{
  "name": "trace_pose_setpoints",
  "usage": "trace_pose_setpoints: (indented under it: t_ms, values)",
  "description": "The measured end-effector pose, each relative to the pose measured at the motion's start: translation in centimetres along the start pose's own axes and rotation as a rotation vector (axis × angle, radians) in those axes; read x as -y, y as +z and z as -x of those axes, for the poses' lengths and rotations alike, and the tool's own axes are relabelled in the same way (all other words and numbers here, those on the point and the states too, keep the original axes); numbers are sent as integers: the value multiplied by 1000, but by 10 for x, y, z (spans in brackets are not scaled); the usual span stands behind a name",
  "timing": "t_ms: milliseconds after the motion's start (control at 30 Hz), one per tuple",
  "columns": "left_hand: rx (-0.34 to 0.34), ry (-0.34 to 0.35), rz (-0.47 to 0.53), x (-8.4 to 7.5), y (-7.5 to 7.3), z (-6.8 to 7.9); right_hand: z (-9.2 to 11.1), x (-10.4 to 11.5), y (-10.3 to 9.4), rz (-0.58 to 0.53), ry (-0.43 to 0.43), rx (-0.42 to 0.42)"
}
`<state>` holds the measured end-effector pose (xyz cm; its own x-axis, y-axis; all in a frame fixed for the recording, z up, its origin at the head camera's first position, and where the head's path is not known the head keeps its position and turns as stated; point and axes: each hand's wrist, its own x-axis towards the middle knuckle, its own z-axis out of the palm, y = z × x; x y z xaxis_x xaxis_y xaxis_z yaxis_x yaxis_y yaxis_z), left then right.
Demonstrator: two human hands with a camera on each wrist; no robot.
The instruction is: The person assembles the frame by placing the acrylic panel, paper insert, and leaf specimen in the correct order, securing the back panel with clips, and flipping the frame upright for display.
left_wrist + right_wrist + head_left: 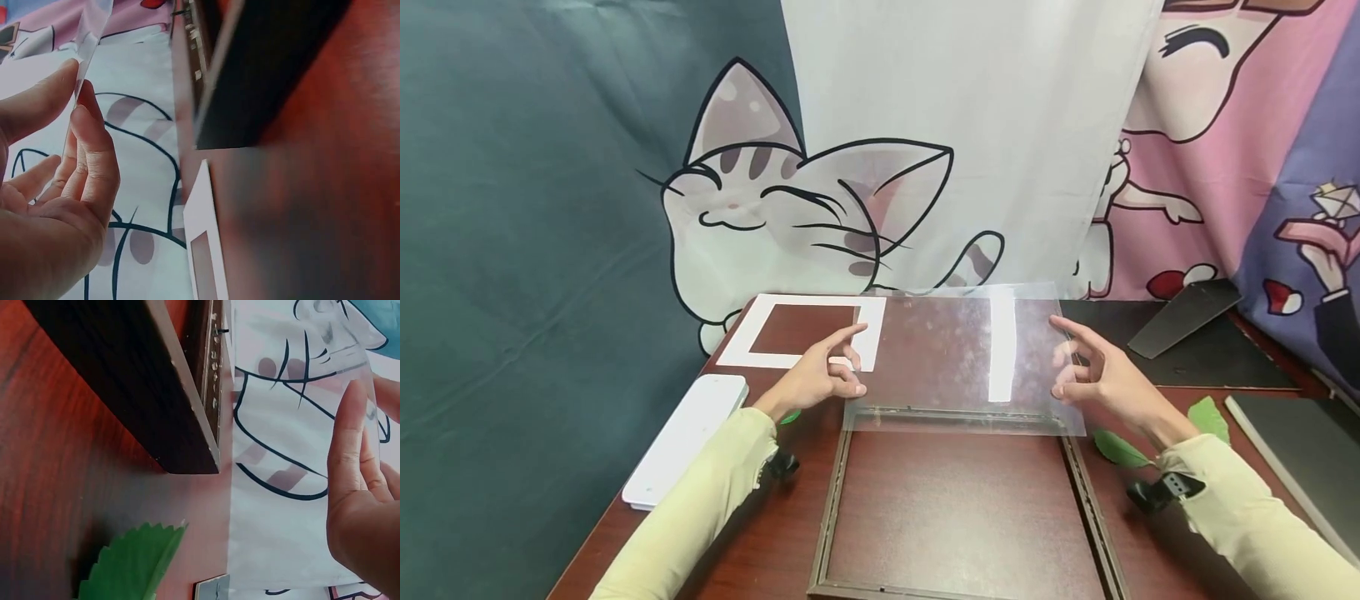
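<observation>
A clear transparent sheet (940,350), with a bright strip of glare, is held up by both hands at its two side edges. My left hand (820,371) pinches the left edge; in the left wrist view its thumb and fingers (94,144) close on the thin sheet. On the right edge, my right hand (1097,375) grips between thumb and fingers, as the right wrist view shows with the fingers (350,444). Below lies a dark brown picture frame (831,517) on the table. The sheet's lower edge overlaps the frame's far side in the head view.
A white mat board (741,346) with a window lies back left, and a white box-like object (688,433) sits nearer. Green leaves (1120,450) rest at the right. A black backing board (1082,321) with a stand (1187,317) and a dark book-like object (1300,450) lie further right.
</observation>
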<state>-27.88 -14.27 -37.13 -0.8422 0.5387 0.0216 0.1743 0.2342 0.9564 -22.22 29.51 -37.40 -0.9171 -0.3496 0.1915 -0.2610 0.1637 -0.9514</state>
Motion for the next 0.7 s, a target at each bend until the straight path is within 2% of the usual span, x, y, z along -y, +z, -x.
trace_pose_setpoints:
  t_ms: [167, 333, 467, 567, 700]
  values:
    - [22, 4, 13, 4, 2, 8, 6, 3, 4, 23, -8, 4]
    - [27, -3, -14, 5, 4, 22, 13, 7, 10, 14, 31, 22]
    - [41, -7, -16, 3, 5, 35, 22, 10, 13, 97, 58, 24]
    - [54, -5, -12, 1, 5, 42, 28, 12, 15, 156, 40, 30]
    - [73, 0, -15, -1, 7, 51, 37, 15, 19, 161, -3, 40]
